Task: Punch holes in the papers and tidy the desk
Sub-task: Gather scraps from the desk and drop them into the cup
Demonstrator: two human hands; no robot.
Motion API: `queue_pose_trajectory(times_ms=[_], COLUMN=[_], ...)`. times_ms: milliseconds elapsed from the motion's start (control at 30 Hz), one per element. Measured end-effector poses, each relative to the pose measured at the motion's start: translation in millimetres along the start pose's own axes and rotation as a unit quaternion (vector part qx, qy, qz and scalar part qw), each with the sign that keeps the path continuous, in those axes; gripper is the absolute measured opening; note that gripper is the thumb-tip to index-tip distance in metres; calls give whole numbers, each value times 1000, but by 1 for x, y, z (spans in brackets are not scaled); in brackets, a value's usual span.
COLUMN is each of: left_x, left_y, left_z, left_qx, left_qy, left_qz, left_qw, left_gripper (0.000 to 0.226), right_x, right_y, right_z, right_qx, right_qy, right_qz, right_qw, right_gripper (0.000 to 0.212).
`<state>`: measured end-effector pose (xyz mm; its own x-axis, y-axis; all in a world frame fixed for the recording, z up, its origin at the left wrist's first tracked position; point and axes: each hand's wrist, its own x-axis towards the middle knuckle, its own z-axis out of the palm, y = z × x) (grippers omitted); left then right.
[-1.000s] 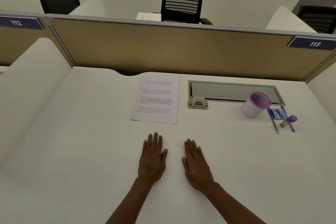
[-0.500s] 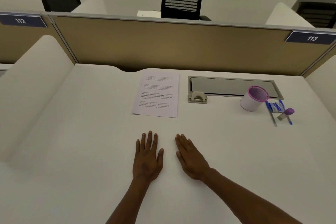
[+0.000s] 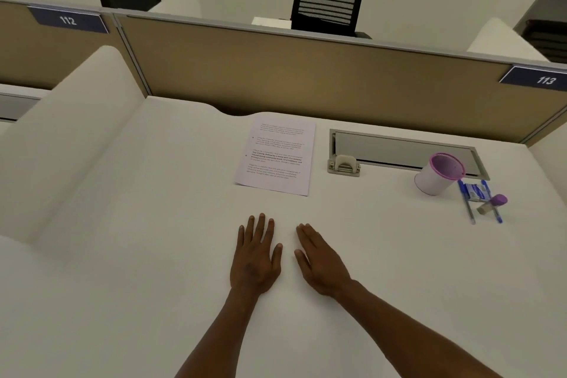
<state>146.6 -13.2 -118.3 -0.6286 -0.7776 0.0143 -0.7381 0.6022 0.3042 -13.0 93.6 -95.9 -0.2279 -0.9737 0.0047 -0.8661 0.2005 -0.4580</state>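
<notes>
**Both hands flat on the table, papers and punch untouched**

The left hand (image 3: 254, 258) and right hand (image 3: 322, 261) lie palm-down side by side near the middle of the table (image 3: 138, 255), each grip spread flat and holding nothing. The papers (image 3: 276, 156) lie toward the far edge, well apart from the fingers. Just beside them, to the right, the hole punch (image 3: 344, 165) sits against a metal cable tray (image 3: 405, 147). Toward the far right corner stands a pink-rimmed cup (image 3: 437, 173), with blue pens (image 3: 468, 202) and a glue stick (image 3: 492, 204) lying next to it.
</notes>
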Motion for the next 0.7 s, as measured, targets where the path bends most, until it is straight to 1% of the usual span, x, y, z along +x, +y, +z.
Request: queue_pose_trajectory(times_ms=[67, 100, 233, 267, 367, 400, 433, 467, 533, 567, 600, 667, 700], left_x=[0, 0, 0, 0, -1, -1, -1, -1, 0, 0, 0, 0, 1], left_y=[1, 1, 1, 0, -1, -1, 0, 0, 0, 1, 1, 0, 0], left_z=[-1, -1, -3, -3, -1, 0, 0, 1, 2, 2, 2, 2, 2], left_qx=[-2, -4, -12, -13, -11, -14, -15, -14, -13, -14, -16, -21, -21], left_qy=[4, 2, 8, 8, 17, 18, 20, 22, 24, 25, 27, 28, 27], left_qz=[2, 3, 4, 5, 3, 0, -2, -3, -4, -3, -2, 0, -1], left_qw=[1000, 1000, 1000, 1000, 1000, 1000, 1000, 1000, 1000, 1000, 1000, 999, 999], left_gripper=[65, 64, 63, 64, 65, 65, 65, 65, 65, 65, 65, 65, 65], right_x=[16, 25, 39, 36, 21, 17, 16, 16, 25, 31, 36, 42, 41], right_y=[-8, -13, -17, -15, -3, 2, 6, 11, 20, 23, 24, 19, 16], right_z=[-5, -7, -3, -4, -11, -17, -23, -29, -42, -47, -50, -50, -47], right_qx=[-20, -30, -59, -72, -108, -97, -68, -22, 59, 64, 54, 22, 1], right_qy=[41, 48, -1, -2, 36, 52, 75, 102, 137, 122, 87, 7, -13], right_qz=[5, -2, -45, -58, -131, -132, -103, -47, 79, 111, 121, 111, 105], right_qw=[999, 998, 997, 996, 985, 985, 989, 993, 986, 984, 987, 994, 994], right_gripper=[53, 51, 46, 44, 28, 20, 17, 18, 28, 32, 33, 37, 39])
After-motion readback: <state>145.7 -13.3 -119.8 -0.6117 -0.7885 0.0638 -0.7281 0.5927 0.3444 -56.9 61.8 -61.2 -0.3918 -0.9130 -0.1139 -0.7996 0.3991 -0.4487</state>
